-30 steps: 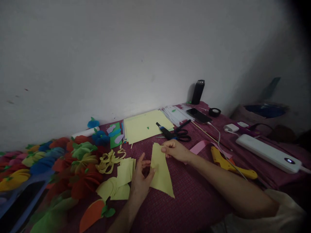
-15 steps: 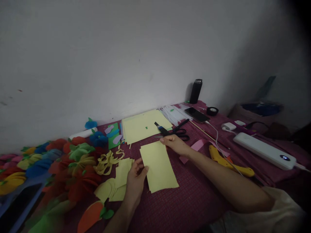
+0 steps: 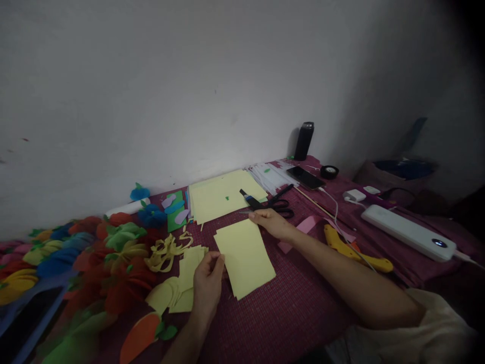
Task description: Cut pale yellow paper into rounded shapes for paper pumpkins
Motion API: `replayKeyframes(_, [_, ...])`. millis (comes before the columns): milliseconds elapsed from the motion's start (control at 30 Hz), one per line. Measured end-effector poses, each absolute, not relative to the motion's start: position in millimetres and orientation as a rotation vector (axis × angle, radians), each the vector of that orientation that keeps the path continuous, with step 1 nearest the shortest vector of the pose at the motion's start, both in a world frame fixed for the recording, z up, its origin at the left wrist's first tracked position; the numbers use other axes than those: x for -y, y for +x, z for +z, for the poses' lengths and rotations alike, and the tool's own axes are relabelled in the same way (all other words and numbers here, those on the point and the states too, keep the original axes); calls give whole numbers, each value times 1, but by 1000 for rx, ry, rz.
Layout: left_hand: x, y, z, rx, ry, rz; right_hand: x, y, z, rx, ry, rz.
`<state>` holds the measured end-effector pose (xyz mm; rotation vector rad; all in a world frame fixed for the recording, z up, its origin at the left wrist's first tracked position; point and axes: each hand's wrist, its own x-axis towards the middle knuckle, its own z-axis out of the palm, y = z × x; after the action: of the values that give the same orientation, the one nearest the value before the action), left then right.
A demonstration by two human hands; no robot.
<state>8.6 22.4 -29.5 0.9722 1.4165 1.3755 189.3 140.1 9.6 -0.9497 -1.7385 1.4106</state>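
Several yellow paper sheets [image 3: 248,260], stacked with slightly uneven edges, are between my two hands. My right hand [image 3: 272,224] is closed on the top right corner, thumb over the paper. At the left edge, my left hand [image 3: 209,278] is closed with thumb and fingertips pinching the sheets' side. Beside it lie smaller yellow paper pieces [image 3: 189,270], rounded yellow cutouts [image 3: 162,294] and curly yellow paper strips [image 3: 166,253]. Black scissors [image 3: 282,207] and a blue-and-black cutter [image 3: 250,200] rest just beyond my right hand.
Colourful paper pumpkins and flowers [image 3: 129,283] crowd the left. Large yellow sheets [image 3: 220,194] lie by the wall. To the right are a phone [image 3: 305,178], black tape roll [image 3: 329,172], black bottle [image 3: 304,141], yellow glue gun [image 3: 350,250], white power bank [image 3: 407,232] and cable.
My left thumb has moved off the paper's face to its left edge. The sheets look slightly wider and turned a little. My right hand keeps its hold.
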Motion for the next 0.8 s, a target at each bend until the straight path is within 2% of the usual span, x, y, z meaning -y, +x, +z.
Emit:
replayKeyframes(200, [-24, 6, -30, -1447, 1052, 1423, -159, 198, 0, 1770, -1143, 1120])
replayKeyframes(400, [-21, 5, -21, -1444, 967, 1490, -173, 222, 8, 1710, -1332, 683])
replayKeyframes(533, [-20, 1, -15, -1464, 945, 1532, -165, 222, 22, 1720, -1308, 588])
replayKeyframes(667, [-18, -1, -14, -1378, 937, 1531, -138, 198, 22, 1958, -1132, 848])
replayKeyframes(800, [-17, 1, -12, -1342, 925, 1515, -118, 181, 10, 2042, -857, 1595])
